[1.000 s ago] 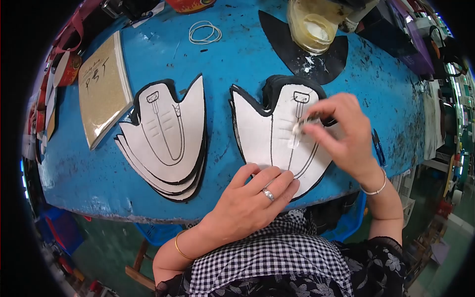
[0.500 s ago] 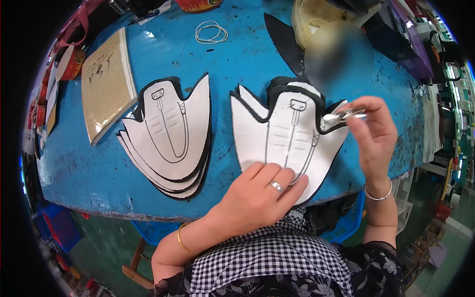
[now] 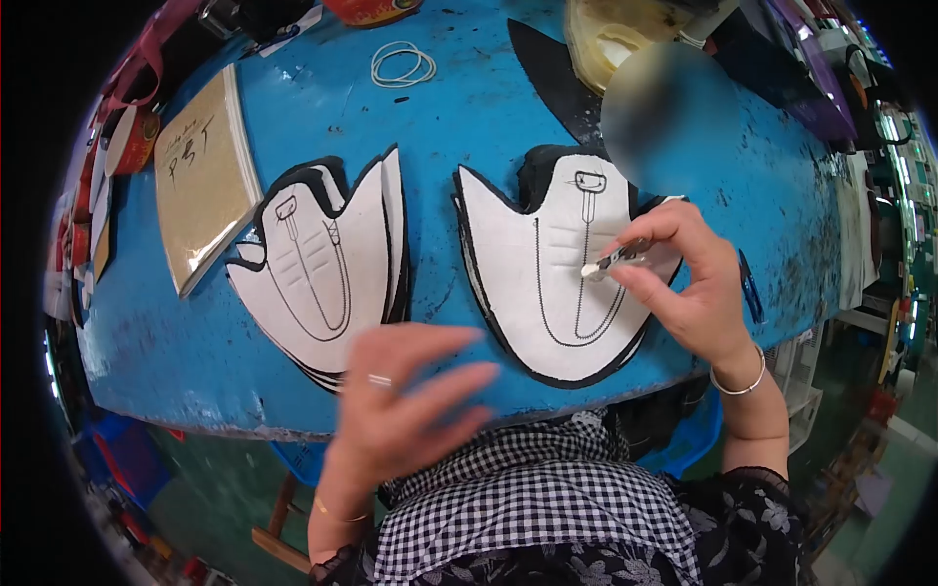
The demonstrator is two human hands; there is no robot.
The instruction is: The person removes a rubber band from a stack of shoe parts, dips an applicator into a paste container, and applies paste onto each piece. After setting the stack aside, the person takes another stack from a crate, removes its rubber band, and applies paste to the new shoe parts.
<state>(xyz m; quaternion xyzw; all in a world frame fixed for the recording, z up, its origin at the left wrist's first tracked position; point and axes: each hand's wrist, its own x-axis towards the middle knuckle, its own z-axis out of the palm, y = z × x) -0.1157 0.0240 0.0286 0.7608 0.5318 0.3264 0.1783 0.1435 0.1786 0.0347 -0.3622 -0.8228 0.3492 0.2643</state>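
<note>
Here, our right hand (image 3: pixel 699 283) pinches a small tool (image 3: pixel 622 256), our left hand (image 3: pixel 403 391) spreads wide; a tub (image 3: pixel 584 44) holds something white (image 3: pixel 615 51).

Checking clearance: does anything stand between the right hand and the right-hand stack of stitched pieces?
Only the small white-tipped tool held by the right hand, over the stack; nothing else visible.
</note>
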